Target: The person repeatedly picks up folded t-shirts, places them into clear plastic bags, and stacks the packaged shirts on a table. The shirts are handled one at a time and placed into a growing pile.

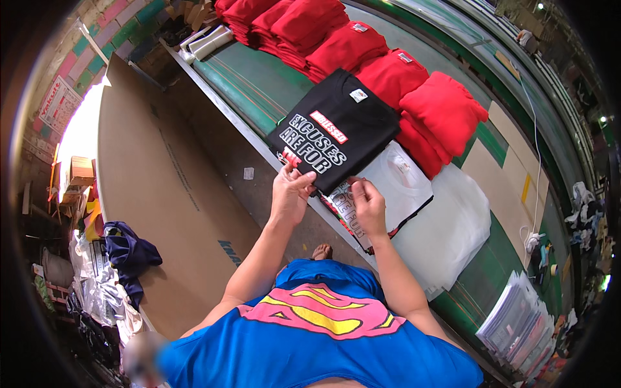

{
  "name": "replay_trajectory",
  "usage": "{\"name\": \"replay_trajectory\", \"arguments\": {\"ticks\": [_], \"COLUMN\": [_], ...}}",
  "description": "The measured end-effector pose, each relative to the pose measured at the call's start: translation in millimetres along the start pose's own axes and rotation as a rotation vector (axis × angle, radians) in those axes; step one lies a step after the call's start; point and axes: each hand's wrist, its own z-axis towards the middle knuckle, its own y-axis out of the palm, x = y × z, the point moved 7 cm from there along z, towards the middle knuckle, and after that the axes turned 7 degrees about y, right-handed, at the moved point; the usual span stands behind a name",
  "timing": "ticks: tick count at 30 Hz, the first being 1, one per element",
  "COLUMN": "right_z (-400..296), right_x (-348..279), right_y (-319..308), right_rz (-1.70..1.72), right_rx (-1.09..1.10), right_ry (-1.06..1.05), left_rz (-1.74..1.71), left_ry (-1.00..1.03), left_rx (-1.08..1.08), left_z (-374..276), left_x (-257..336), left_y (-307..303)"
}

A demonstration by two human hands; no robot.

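A folded black T-shirt (342,128) with white lettering and a red printed band lies in front of me, its neck label facing away. At its near left corner, my left hand (292,190) pinches the hem between thumb and fingers. My right hand (369,206) has its fingertips curled at the shirt's near right edge. Partly beneath the black shirt is a folded white T-shirt (395,179) with outlined lettering, on top of other printed garments. Its left portion is hidden by the black shirt and my right hand.
Red folded shirts (436,111) stand in piles along the green table (242,80). White sheets (451,223) lie to the right, with plastic-wrapped packs (516,325) nearer me. A large brown board (165,194) leans at left, a dark blue cloth (128,252) over its edge. A white cable (537,169) crosses the far right.
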Motion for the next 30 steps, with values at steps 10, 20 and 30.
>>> {"name": "replay_trajectory", "arguments": {"ticks": [10, 20, 30], "right_z": [60, -43, -190], "right_x": [-1, 39, 110], "right_y": [-14, -75, -210], "right_rz": [1.061, 1.035, 0.933], "right_rx": [-0.142, 0.034, 0.275], "right_ry": [0.162, 0.291, 0.290], "left_rz": [-0.474, -0.396, 0.246], "left_ry": [-0.282, -0.587, -0.843], "left_rx": [-0.398, -0.382, -0.509], "left_z": [-34, -8, -75], "left_x": [-49, -80, -208], "left_y": [-24, -4, 96]}}
